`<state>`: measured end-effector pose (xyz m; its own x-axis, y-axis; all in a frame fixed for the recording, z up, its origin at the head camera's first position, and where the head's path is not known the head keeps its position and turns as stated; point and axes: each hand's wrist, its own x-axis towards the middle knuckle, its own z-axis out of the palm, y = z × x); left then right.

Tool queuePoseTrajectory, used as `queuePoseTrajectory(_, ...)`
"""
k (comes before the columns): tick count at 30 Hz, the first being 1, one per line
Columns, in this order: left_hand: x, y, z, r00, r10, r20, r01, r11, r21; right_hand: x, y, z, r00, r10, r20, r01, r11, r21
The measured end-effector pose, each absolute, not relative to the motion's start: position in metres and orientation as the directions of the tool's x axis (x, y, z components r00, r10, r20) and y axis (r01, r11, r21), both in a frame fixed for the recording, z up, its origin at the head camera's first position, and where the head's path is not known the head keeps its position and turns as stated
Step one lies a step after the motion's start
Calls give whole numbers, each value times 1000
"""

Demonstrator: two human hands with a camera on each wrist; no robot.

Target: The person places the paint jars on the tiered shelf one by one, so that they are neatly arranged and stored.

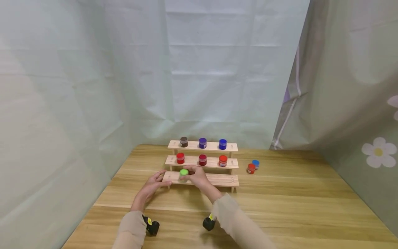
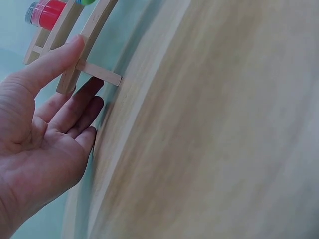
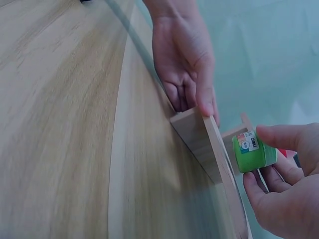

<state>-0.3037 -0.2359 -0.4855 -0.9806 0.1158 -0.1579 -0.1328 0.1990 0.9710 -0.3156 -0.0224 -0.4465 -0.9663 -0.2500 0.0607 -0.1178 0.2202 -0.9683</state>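
My right hand (image 1: 198, 177) pinches a small green paint jar (image 3: 249, 153) between thumb and fingers, with its label showing in the right wrist view. In the head view the jar overlaps the left part of the lowest step of a three-step wooden display rack (image 1: 219, 179). My left hand (image 1: 153, 185) holds the left end of that same step; in the left wrist view its thumb (image 2: 62, 57) lies along the board while the other fingers reach around below it.
On the top step stand a dark jar (image 1: 184, 142), a purple jar (image 1: 202, 143) and a blue jar (image 1: 222, 144). The middle step bears three reddish jars (image 1: 202, 160). Right of the rack, a red jar (image 1: 250, 168) and a blue jar (image 1: 255, 164) sit together on the wooden table (image 1: 280, 207).
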Motion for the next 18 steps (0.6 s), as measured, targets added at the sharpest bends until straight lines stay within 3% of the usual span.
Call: queuePoseTrajectory(18, -307, -235, -487, -982, 104, -159, -139, 179, 974, -313, -40, -451, -968, -251, 29, -83, 207, -975)
